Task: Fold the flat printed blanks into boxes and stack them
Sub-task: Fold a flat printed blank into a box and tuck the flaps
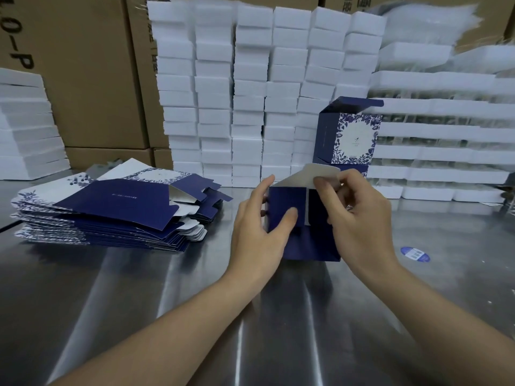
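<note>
A half-formed dark blue box (303, 245) stands on the steel table in front of me. My left hand (259, 227) grips its left side, thumb pressed on the blue panel. My right hand (359, 218) pinches the white inner side of its top flap (309, 174), which is bent upward. Behind it, folded boxes with a blue floral print (354, 135) stand stacked, the top one with its lid flap open. A pile of flat printed blanks (111, 210) lies on the table at the left.
Tall columns of white boxes (250, 93) form a wall behind the work area, with more white trays (446, 135) at the right and left. Brown cartons (83, 65) stand at the back left. A small blue oval sticker (415, 254) lies on the steel table (167, 302).
</note>
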Demonstrator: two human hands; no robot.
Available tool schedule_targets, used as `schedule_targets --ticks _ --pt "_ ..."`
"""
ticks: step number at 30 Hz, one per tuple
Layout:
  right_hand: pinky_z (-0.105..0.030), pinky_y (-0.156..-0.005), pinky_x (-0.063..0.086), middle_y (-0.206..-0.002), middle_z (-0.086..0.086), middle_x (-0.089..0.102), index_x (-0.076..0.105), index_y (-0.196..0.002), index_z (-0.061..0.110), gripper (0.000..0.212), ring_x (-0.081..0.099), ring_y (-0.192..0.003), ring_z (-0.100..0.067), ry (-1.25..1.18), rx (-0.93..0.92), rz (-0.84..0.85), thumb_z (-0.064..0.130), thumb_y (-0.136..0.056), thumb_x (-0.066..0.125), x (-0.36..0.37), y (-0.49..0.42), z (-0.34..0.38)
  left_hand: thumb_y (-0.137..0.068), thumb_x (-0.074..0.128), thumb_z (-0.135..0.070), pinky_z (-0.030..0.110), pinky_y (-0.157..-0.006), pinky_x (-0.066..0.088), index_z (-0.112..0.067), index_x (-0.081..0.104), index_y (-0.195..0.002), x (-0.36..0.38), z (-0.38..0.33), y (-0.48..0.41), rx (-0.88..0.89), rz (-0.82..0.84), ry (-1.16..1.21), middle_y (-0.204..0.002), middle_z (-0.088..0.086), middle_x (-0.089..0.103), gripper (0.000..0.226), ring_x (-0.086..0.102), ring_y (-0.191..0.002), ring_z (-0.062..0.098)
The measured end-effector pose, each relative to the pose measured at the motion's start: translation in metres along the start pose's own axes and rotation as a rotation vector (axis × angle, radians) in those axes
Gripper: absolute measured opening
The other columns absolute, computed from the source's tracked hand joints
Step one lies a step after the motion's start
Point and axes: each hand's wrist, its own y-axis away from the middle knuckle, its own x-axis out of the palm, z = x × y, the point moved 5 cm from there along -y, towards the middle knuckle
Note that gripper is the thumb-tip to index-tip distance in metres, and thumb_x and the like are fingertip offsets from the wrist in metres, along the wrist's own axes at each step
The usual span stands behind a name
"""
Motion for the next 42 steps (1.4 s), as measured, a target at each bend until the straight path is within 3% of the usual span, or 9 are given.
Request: schedule_targets --ticks 2,5,14,18,25,27,31,37,42 --pt "-0.030 -0.057 0.040 -0.062 -0.001 0.050 0.059 -0.083 0.034 0.023 0.049 -0.060 -0.019 0.025 -0.048 0.003 0.053 -0.095 0.062 0.000 0.001 0.005 -0.095 0.075 -0.037 0.011 -0.083 0.052 -0.059 0.052 -0.134 -0.005 -0.004 -0.001 0.029 -0.051 -0.049 -0.123 -0.018 0.056 0.051 0.059 -0.108 -0.006" --pt "-0.026 -0.055 0.037 -0.065 0.000 0.050 0.060 -0.087 0.031 0.021 0.048 -0.061 -0.019 0.105 -0.116 0.003 0.049 -0.097 0.063 0.000 0.001 0.008 -0.093 0.077 -0.033 0.005 -0.074 0.048 -0.059 0.056 -0.122 -0.007 -0.009 -0.001 0.054 -0.066 -0.074 -0.116 -0.018 0.056 0.043 0.060 -0.103 -0.003" --pt "-0.038 -0.057 0.046 -0.057 0.005 0.045 0.059 -0.089 0.030 0.024 0.051 -0.062 -0.018 0.237 -0.163 -0.048 0.054 -0.089 0.064 -0.006 -0.002 0.012 -0.095 0.075 -0.032 0.009 -0.074 0.047 -0.042 0.068 -0.123 -0.004 -0.009 0.000 0.089 -0.053 -0.072 -0.112 -0.013 0.058 0.030 0.064 -0.094 0.003" --pt "-0.042 -0.059 0.054 -0.073 0.008 0.059 0.055 -0.110 0.035 0.027 0.062 -0.065 -0.015 0.123 -0.179 0.009 0.041 -0.090 0.070 -0.002 0.001 0.020 -0.094 0.077 -0.030 0.009 -0.075 0.047 -0.041 0.070 -0.110 -0.007 -0.007 -0.002 0.075 -0.071 -0.022 -0.111 -0.011 0.060 0.021 0.065 -0.088 0.004" --pt "-0.042 -0.058 0.055 -0.096 0.022 0.061 0.045 -0.127 0.039 0.036 0.066 -0.070 -0.014 0.083 -0.275 0.100 0.022 -0.097 0.054 0.007 0.010 0.025 -0.095 0.078 -0.028 0.039 -0.070 0.060 -0.030 0.065 -0.090 -0.013 0.009 -0.011 -0.052 -0.136 0.066 -0.097 0.002 0.063 0.014 0.060 -0.073 0.006" --pt "-0.039 -0.058 0.052 -0.096 0.020 0.060 0.045 -0.126 0.039 0.035 0.062 -0.070 -0.017 0.087 -0.280 0.079 0.017 -0.099 0.053 0.005 0.009 0.022 -0.096 0.077 -0.027 0.036 -0.063 0.060 -0.029 0.063 -0.088 -0.015 0.013 -0.013 -0.110 -0.161 0.136 -0.091 0.002 0.064 0.016 0.064 -0.074 0.011" --pt "-0.046 -0.062 0.048 -0.084 0.010 0.058 0.054 -0.116 0.037 0.033 0.057 -0.067 -0.024 0.023 -0.145 0.027 0.013 -0.098 0.044 -0.002 0.000 0.009 -0.099 0.073 -0.029 0.028 -0.060 0.058 -0.023 0.062 -0.089 -0.018 0.018 -0.012 -0.202 -0.191 0.220 -0.097 0.008 0.067 0.016 0.074 -0.091 0.033" --pt "-0.041 -0.060 0.038 -0.069 0.013 0.049 0.054 -0.098 0.041 0.035 0.043 -0.061 -0.017 -0.148 0.192 -0.143 0.011 -0.094 0.037 -0.013 -0.013 -0.018 -0.103 0.067 -0.028 0.028 -0.063 0.062 -0.015 0.062 -0.093 -0.015 0.016 -0.010 -0.257 -0.187 0.337 -0.103 0.015 0.064 0.018 0.073 -0.071 0.009" --pt "-0.031 -0.051 0.030 -0.061 0.008 0.043 0.053 -0.094 0.035 0.033 0.037 -0.050 -0.012 -0.289 0.515 -0.224 0.008 -0.092 0.036 -0.017 -0.016 -0.044 -0.106 0.064 -0.027 0.033 -0.070 0.066 -0.012 0.057 -0.092 -0.014 0.011 -0.008 -0.285 -0.220 0.441 -0.121 0.026 0.064 0.021 0.077 -0.093 0.027"
